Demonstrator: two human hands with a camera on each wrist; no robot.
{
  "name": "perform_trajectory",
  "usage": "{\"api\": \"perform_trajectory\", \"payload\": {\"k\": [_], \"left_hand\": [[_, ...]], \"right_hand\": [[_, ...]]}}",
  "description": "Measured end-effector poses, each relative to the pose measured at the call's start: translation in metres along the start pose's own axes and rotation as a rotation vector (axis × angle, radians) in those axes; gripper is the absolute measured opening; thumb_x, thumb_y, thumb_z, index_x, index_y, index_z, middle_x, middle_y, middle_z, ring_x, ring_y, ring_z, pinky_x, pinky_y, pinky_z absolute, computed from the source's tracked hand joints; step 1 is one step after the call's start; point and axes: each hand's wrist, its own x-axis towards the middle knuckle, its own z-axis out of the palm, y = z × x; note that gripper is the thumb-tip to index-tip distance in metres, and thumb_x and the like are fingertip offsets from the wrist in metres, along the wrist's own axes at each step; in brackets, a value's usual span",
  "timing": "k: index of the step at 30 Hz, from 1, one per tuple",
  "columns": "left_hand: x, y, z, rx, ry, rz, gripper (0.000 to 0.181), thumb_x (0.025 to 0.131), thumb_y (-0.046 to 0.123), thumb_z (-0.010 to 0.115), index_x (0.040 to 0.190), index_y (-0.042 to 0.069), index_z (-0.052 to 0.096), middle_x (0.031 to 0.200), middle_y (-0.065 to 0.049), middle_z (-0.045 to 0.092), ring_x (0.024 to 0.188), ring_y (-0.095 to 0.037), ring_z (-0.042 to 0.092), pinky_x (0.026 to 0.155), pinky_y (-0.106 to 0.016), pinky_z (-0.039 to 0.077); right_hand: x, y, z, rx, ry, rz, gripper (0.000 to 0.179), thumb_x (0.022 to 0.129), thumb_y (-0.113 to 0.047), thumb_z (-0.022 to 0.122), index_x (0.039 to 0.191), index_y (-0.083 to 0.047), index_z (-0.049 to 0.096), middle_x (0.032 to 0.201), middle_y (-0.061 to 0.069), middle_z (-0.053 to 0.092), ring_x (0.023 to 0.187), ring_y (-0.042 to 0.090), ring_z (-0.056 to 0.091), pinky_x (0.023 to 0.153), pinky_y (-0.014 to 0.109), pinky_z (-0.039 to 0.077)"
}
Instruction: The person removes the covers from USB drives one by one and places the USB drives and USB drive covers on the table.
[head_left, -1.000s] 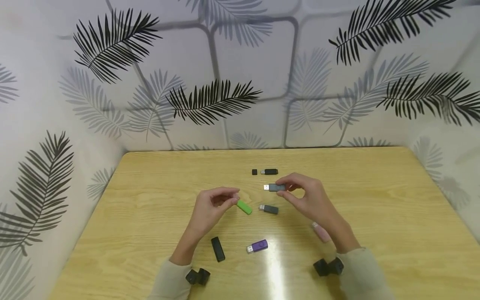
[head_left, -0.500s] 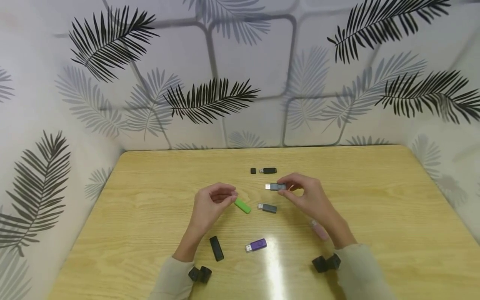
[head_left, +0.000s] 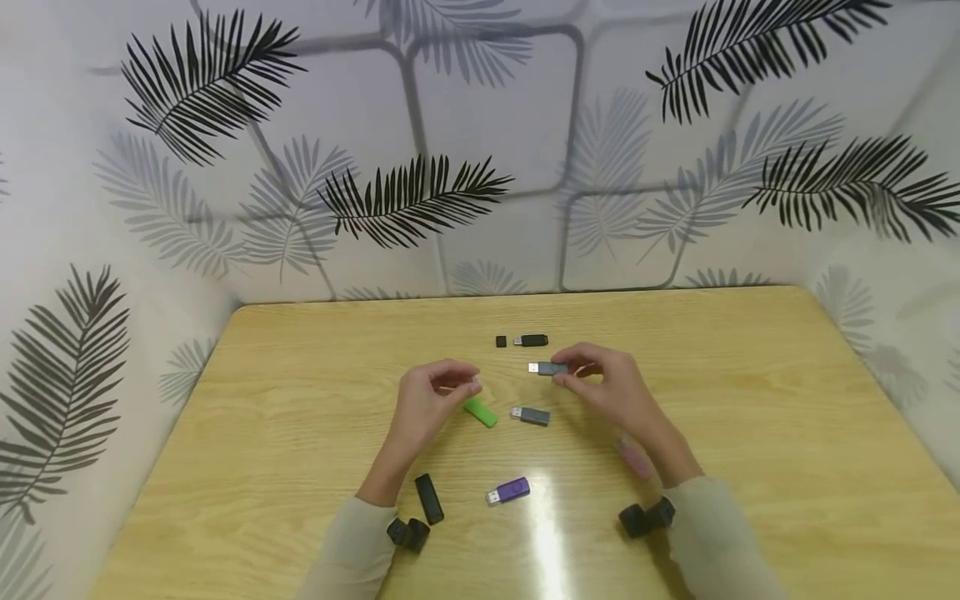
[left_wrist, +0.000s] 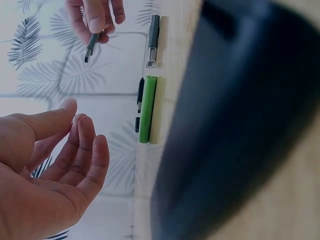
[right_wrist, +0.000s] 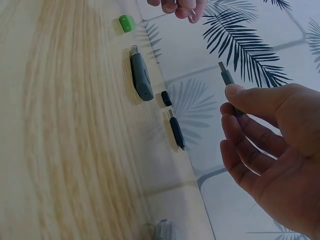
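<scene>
My right hand [head_left: 607, 383] pinches a grey USB stick [head_left: 551, 368] between thumb and fingers above the table, its metal plug pointing left. To the left, my left hand [head_left: 431, 400] brings thumb and forefinger together on a tiny pale, see-through piece [left_wrist: 75, 118], mostly hidden by the fingertips. Below that hand lies a green USB stick [head_left: 480, 412]. Another grey USB stick [head_left: 531, 416] rests on the table between the hands. In the right wrist view, the held grey stick [right_wrist: 226, 76] tilts up, with its plug bare.
On the wooden table [head_left: 300, 400] lie a black USB stick [head_left: 534, 340] and its small black cap [head_left: 501, 342] at the back. Nearer are a black stick [head_left: 429, 498], a purple USB stick [head_left: 508, 491] and a pink one [head_left: 633, 457] partly under the right forearm. A patterned wall stands behind.
My left hand has shifted slightly right and up relative to the green stick. The right hand keeps the grey USB stick raised. The head view has drifted a little.
</scene>
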Motion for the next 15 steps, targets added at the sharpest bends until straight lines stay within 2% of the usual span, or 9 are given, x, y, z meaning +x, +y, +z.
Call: {"api": "perform_trajectory", "payload": {"k": [9, 15], "left_hand": [[0.023, 0.002, 0.011, 0.104, -0.03, -0.021, 0.012, 0.089, 0.008, 0.081, 0.1, 0.008, 0.079, 0.093, -0.003, 0.075, 0.086, -0.017, 0.071, 0.08, -0.034, 0.06], [0.035, 0.005, 0.015, 0.135, -0.056, -0.033, 0.009, 0.091, 0.009, 0.08, 0.099, 0.008, 0.08, 0.092, -0.003, 0.076, 0.085, -0.017, 0.07, 0.077, -0.033, 0.059]], "right_hand": [[0.012, 0.006, 0.002, -0.024, -0.009, 0.032, 0.018, 0.089, -0.002, 0.079, 0.107, -0.003, 0.075, 0.101, 0.008, 0.075, 0.091, 0.023, 0.068, 0.082, 0.039, 0.06], [0.021, 0.013, 0.005, -0.061, -0.031, 0.047, 0.018, 0.09, -0.003, 0.079, 0.107, -0.003, 0.075, 0.1, 0.007, 0.075, 0.092, 0.023, 0.068, 0.083, 0.039, 0.06]]}}
